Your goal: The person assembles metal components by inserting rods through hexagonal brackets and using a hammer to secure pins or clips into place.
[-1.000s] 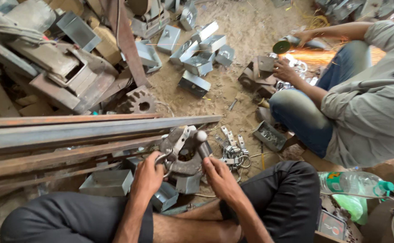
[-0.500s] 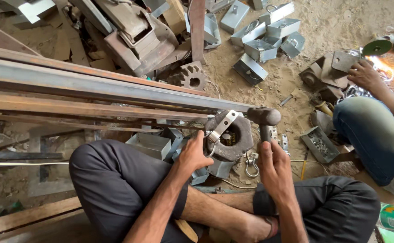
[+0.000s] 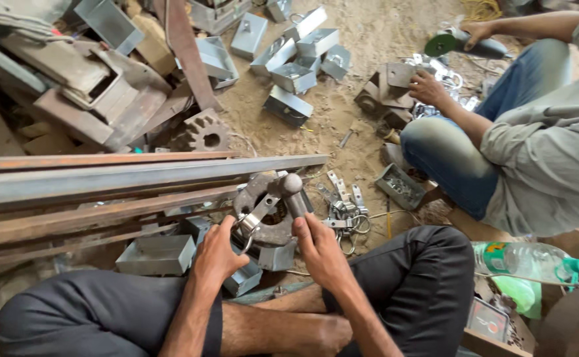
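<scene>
I sit cross-legged on a sandy floor. My right hand (image 3: 318, 250) grips the handle of a hammer (image 3: 292, 188) whose rounded head is raised above a rusty round metal block (image 3: 269, 218). My left hand (image 3: 218, 254) holds a small flat metal bracket with a ring (image 3: 257, 215) against that block. A pile of similar shiny brackets with rings (image 3: 341, 210) lies just right of the block, apart from both hands.
Long rusty steel bars (image 3: 104, 182) run across at left. Grey metal boxes (image 3: 292, 63) lie scattered ahead, one box (image 3: 156, 254) by my left knee. A rusty gear (image 3: 203, 135) rests nearby. A seated person (image 3: 534, 132) at right holds an angle grinder (image 3: 458, 43). A plastic bottle (image 3: 524, 259) lies at right.
The view has swung back toward the right. The hammer head has shifted closer over the block. The other person's grinder no longer throws sparks.
</scene>
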